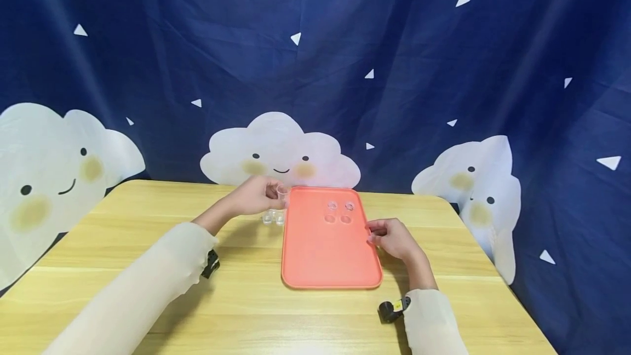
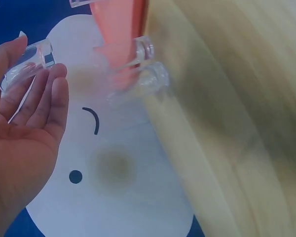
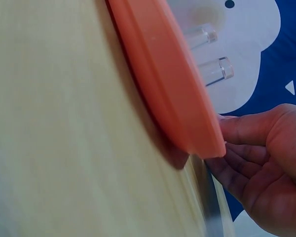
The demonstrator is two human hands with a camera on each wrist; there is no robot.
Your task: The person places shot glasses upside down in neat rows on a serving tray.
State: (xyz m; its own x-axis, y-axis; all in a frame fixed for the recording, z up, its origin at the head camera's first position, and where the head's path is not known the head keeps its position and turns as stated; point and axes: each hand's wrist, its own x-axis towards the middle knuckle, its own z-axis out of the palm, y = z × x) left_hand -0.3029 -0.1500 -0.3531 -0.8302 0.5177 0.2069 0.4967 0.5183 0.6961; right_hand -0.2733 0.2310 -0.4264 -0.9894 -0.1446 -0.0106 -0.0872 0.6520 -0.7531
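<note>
My left hand (image 1: 261, 193) pinches a small clear cup (image 1: 282, 193) just off the far left corner of the orange tray (image 1: 325, 262). In the left wrist view that cup (image 2: 27, 61) lies between thumb and fingertips (image 2: 54, 74). Two more clear cups (image 1: 273, 217) stand on the table below it, beside the tray's left rim. Several clear cups (image 1: 339, 211) stand in a square on the far part of the tray. My right hand (image 1: 371, 233) holds the tray's right rim, its curled fingertips (image 3: 237, 148) against the tray's edge (image 3: 163, 74).
The yellow wooden table (image 1: 246, 311) ends at a blue backdrop with white clouds (image 1: 281, 152). Black wrist-camera mounts (image 1: 391, 311) sit at both sleeves. Two of the tray's cups (image 3: 217, 71) show past its rim in the right wrist view.
</note>
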